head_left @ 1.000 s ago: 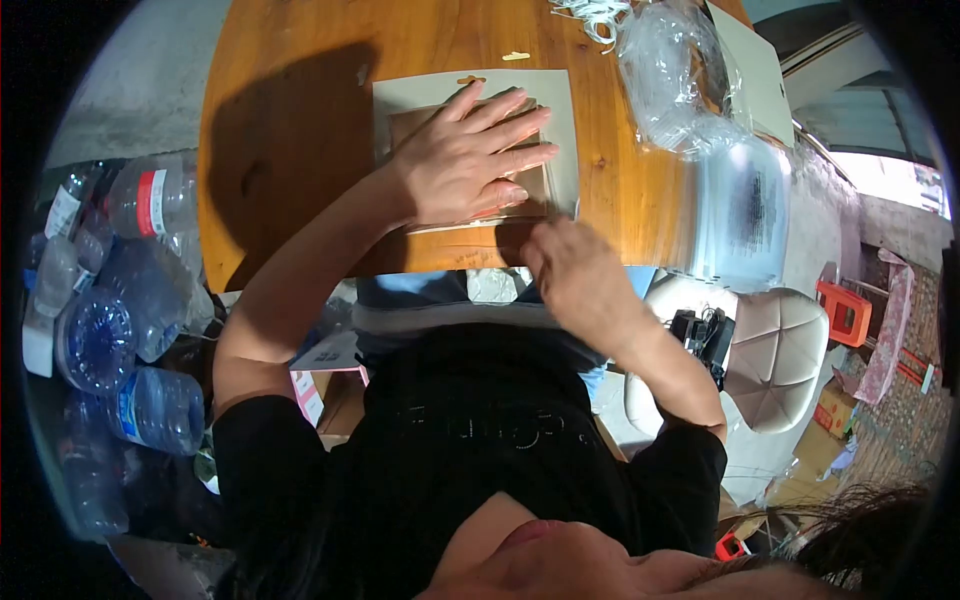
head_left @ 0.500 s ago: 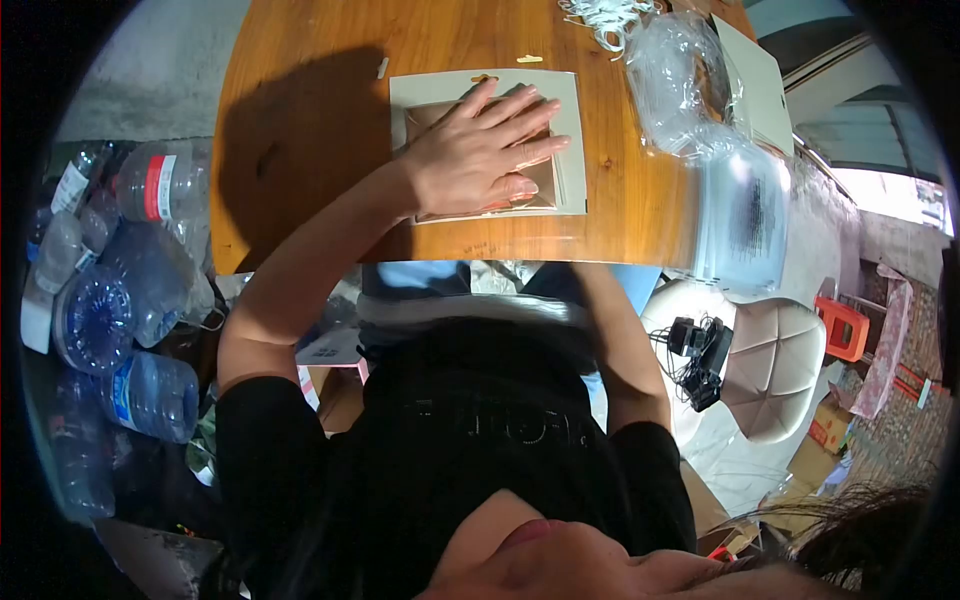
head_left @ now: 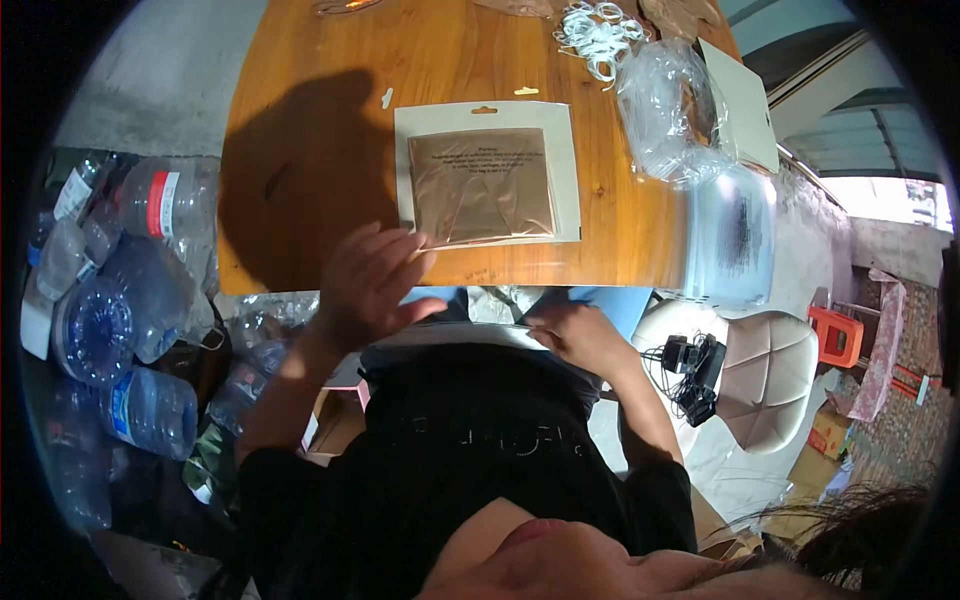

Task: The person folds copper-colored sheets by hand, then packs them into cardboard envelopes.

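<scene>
On the wooden table lies a cream card (head_left: 562, 170) with a hang hole at its top. A flat brown packet (head_left: 480, 190) in clear plastic, with a printed warning, sits on the card. Off the table's near edge, at the card's lower left, my left hand (head_left: 375, 285) is open, its fingers and thumb apart and nothing in it. Down by my lap, my right hand (head_left: 580, 338) has curled fingers at the end of a pale band at my waist. What lies inside those fingers is hidden.
White string (head_left: 600, 35) is heaped at the table's far right, beside crumpled clear plastic (head_left: 670, 110) and a stack of clear bags (head_left: 730, 240) at the edge. Plastic bottles (head_left: 150, 290) crowd the left. A chair (head_left: 765, 380) holding black cables (head_left: 700, 375) stands right.
My left hand has lifted off the packet and drawn back toward me, uncovering it. My right hand has come into view by my lap. The view has shifted slightly.
</scene>
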{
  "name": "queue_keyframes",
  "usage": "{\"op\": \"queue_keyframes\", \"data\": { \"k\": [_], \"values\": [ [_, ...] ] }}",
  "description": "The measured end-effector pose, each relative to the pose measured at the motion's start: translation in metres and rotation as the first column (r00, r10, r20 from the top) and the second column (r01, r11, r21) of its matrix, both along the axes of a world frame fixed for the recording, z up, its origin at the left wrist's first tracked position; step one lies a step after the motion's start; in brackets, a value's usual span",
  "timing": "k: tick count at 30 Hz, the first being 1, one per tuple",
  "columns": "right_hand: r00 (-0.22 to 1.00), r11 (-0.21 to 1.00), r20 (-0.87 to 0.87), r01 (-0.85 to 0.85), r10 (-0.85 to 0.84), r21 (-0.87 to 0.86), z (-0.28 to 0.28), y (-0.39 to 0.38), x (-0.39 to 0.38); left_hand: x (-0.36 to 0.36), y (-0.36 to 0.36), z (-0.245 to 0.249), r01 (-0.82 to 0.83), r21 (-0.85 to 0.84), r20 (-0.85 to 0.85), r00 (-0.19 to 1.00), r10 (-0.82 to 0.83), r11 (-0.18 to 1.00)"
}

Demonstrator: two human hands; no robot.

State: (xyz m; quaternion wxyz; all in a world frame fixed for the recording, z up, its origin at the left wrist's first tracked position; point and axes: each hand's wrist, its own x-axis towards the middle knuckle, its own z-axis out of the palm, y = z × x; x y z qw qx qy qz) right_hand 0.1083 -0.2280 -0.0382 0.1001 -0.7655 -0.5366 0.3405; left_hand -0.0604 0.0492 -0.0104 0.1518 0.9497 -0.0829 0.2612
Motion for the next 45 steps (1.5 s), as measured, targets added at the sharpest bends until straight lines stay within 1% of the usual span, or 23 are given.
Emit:
{"op": "queue_keyframes", "data": {
  "k": [2, 4, 5, 6, 9, 11, 19, 21, 22, 25, 26, 28, 31, 33, 34, 36, 37, 38, 40, 41, 42, 44, 45],
  "values": [
    [0.992, 0.888, -0.107, 0.102, -0.06, 0.449, 0.011, -0.023, 0.006, -0.014, -0.01, -0.018, -0.157, 0.114, 0.014, 0.988, 0.157, 0.981],
    [0.957, 0.716, 0.206, 0.001, -0.202, 0.698, 0.022, -0.022, 0.013, -0.021, -0.013, -0.03, -0.201, 0.088, -0.006, 0.979, 0.202, 0.976],
    [0.888, 0.72, 0.365, -0.057, -0.279, 0.691, 0.03, -0.02, 0.017, -0.024, -0.014, -0.037, -0.213, 0.079, 0.031, 0.977, 0.211, 0.974],
    [0.861, 0.764, 0.416, -0.05, -0.293, 0.643, 0.041, -0.011, 0.02, -0.025, -0.014, -0.041, -0.226, 0.07, 0.068, 0.973, 0.221, 0.972],
    [0.872, 0.792, 0.438, -0.104, -0.218, 0.602, 0.04, 0.003, 0.034, -0.032, -0.015, -0.047, -0.206, 0.04, 0.113, 0.973, 0.2, 0.978],
    [0.845, 0.752, 0.515, -0.245, -0.145, 0.612, 0.025, 0.002, 0.037, -0.037, -0.013, -0.043, -0.184, 0.012, 0.092, 0.979, 0.182, 0.983],
    [0.879, 0.663, 0.436, -0.212, -0.192, 0.718, 0.012, 0.009, 0.031, -0.037, -0.008, -0.03, -0.131, -0.172, 0.066, 0.987, 0.144, 0.976],
    [0.926, 0.649, 0.246, -0.002, -0.286, 0.761, 0.015, 0.011, 0.024, -0.037, -0.006, -0.028, -0.123, -0.226, 0.062, 0.988, 0.14, 0.966],
    [0.927, 0.651, 0.244, 0.0, -0.285, 0.759, 0.017, 0.012, 0.021, -0.036, -0.006, -0.027, -0.124, -0.229, 0.058, 0.988, 0.141, 0.966],
    [0.894, 0.65, 0.113, 0.224, -0.433, 0.726, 0.021, 0.017, 0.012, -0.033, -0.011, -0.021, -0.155, -0.29, 0.043, 0.984, 0.175, 0.944],
    [0.894, 0.653, 0.112, 0.227, -0.434, 0.723, 0.024, 0.019, 0.009, -0.03, -0.014, -0.017, -0.228, -0.299, 0.01, 0.97, 0.242, 0.926],
    [0.842, 0.661, 0.034, 0.397, -0.539, 0.637, 0.029, 0.023, 0.005, -0.023, -0.019, -0.009, -0.299, -0.31, -0.028, 0.952, 0.305, 0.903],
    [0.82, 0.693, 0.045, 0.451, -0.571, 0.563, 0.036, 0.033, 0.005, -0.012, -0.024, 0.002, -0.447, -0.282, -0.17, 0.894, 0.414, 0.849],
    [0.793, 0.683, -0.02, 0.537, -0.609, 0.495, 0.042, 0.038, 0.007, -0.01, -0.024, 0.005, -0.628, -0.189, -0.334, 0.764, 0.552, 0.755],
    [0.757, 0.663, -0.084, 0.614, -0.648, 0.427, 0.044, 0.04, 0.008, -0.01, -0.023, 0.002, -0.628, -0.19, -0.335, 0.764, 0.551, 0.755],
    [0.779, 0.695, -0.054, 0.587, -0.625, 0.415, 0.045, 0.04, 0.012, -0.006, -0.016, -0.004, -0.683, -0.198, -0.198, 0.73, 0.654, 0.703],
    [0.802, 0.728, -0.026, 0.555, -0.597, 0.401, 0.046, 0.039, 0.013, -0.001, -0.019, -0.003, -0.679, -0.198, -0.2, 0.734, 0.649, 0.707],
    [0.799, 0.726, -0.026, 0.559, -0.601, 0.401, 0.046, 0.04, 0.015, 0.009, -0.028, -0.001, -0.46, -0.19, -0.195, 0.884, 0.426, 0.868],
    [0.815, 0.753, 0.018, 0.528, -0.58, 0.393, 0.047, 0.041, 0.016, 0.025, -0.051, 0.003, -0.058, -0.156, -0.261, 0.965, 0.015, 0.986],
    [0.81, 0.75, 0.02, 0.532, -0.586, 0.393, 0.048, 0.041, 0.015, 0.031, -0.062, -0.004, -0.046, 0.007, -0.152, 0.987, 0.047, 0.999],
    [0.773, 0.71, -0.007, 0.587, -0.635, 0.389, 0.048, 0.04, 0.013, 0.036, -0.063, -0.016, -0.067, 0.057, -0.173, 0.982, 0.075, 0.996],
    [0.718, 0.654, -0.026, 0.648, -0.696, 0.391, 0.048, 0.035, 0.009, 0.036, -0.064, -0.028, -0.096, 0.115, -0.08, 0.991, 0.105, 0.989],
    [0.652, 0.615, 0.067, 0.67, -0.755, 0.416, 0.048, 0.029, 0.004, 0.033, -0.065, -0.026, -0.101, 0.083, -0.101, 0.989, 0.109, 0.991]
  ]
}}
